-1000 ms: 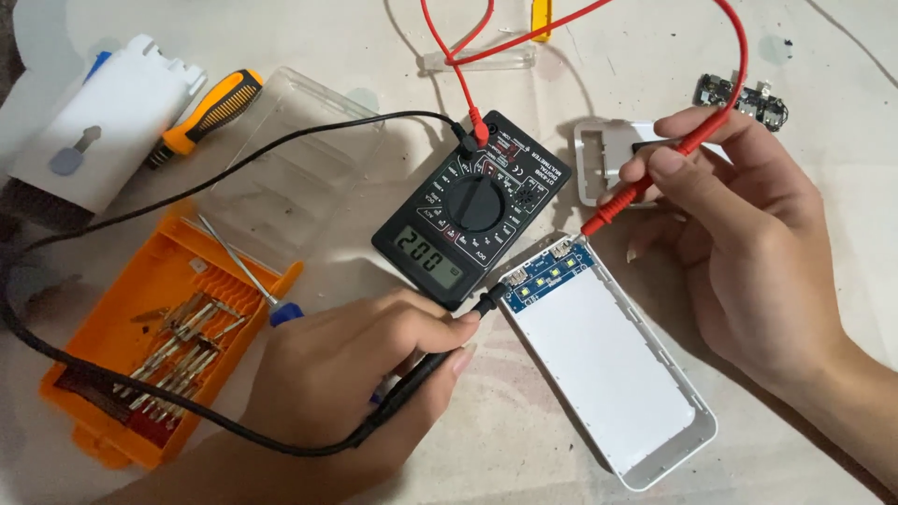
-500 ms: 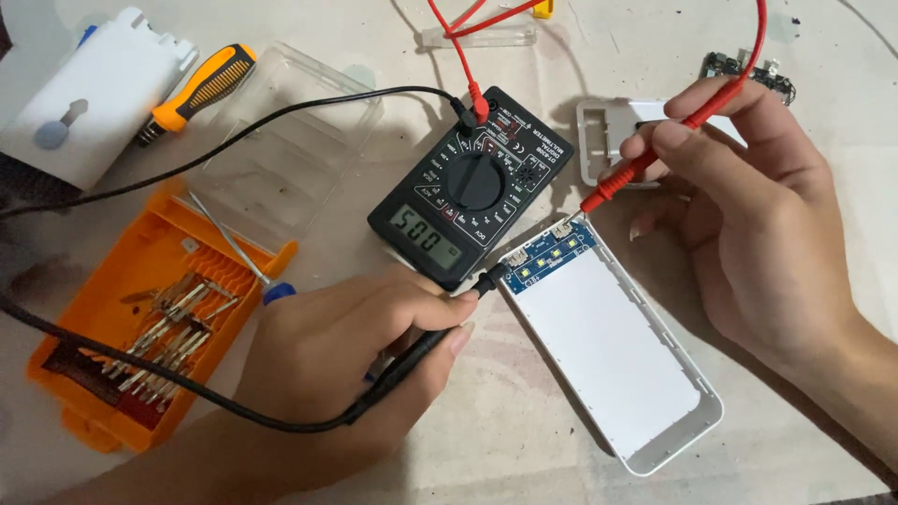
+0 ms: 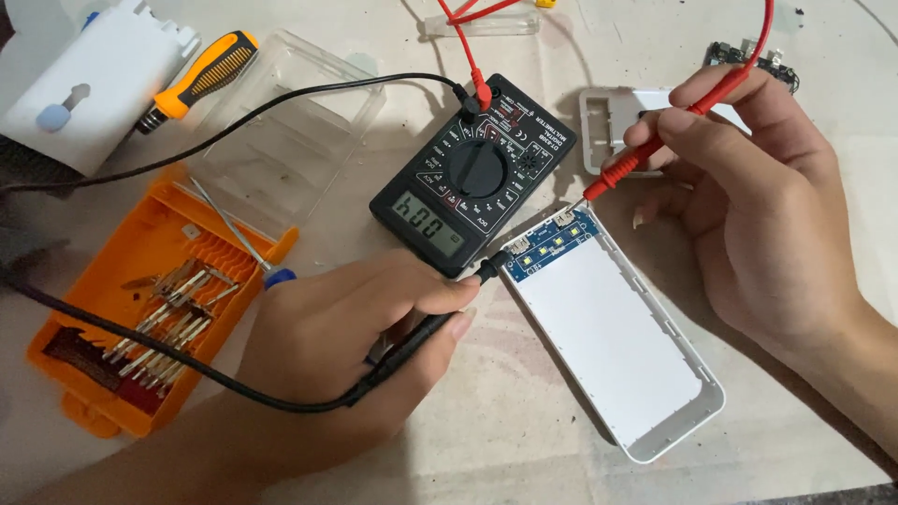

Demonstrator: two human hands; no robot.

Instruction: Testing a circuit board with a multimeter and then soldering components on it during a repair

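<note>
Between the two hands lies a white power-bank case (image 3: pixel 619 353), open side up, with a small blue circuit board (image 3: pixel 550 245) at its upper end. The left hand (image 3: pixel 346 360) pinches a black probe (image 3: pixel 440 318) between thumb and curled fingers (image 3: pixel 444 301), pressed close together, and the probe's tip touches the left edge of the blue board just past the fingertips. Its black lead trails back under the palm and off to the left. The right hand (image 3: pixel 758 201) pinches a red probe (image 3: pixel 645 159) between thumb and forefinger, the other fingers loosely bent beside them; the metal tip points down at the upper edge of the blue board, though whether it touches there I cannot tell. Just beyond the left fingertips sits a black multimeter (image 3: pixel 472 178) with its dial and a lit display, both leads plugged in at its top. Behind the right fingers lies a white plastic cover (image 3: pixel 608 126), partly hidden, and a small dark circuit board (image 3: pixel 739 56) beyond the knuckles. Well to the left of the left hand is an orange bit case (image 3: pixel 154 299) full of metal bits, its clear lid (image 3: pixel 290 140) open, with an orange-and-black screwdriver (image 3: pixel 201 79) and a white box (image 3: pixel 89 84) farther off.
</note>
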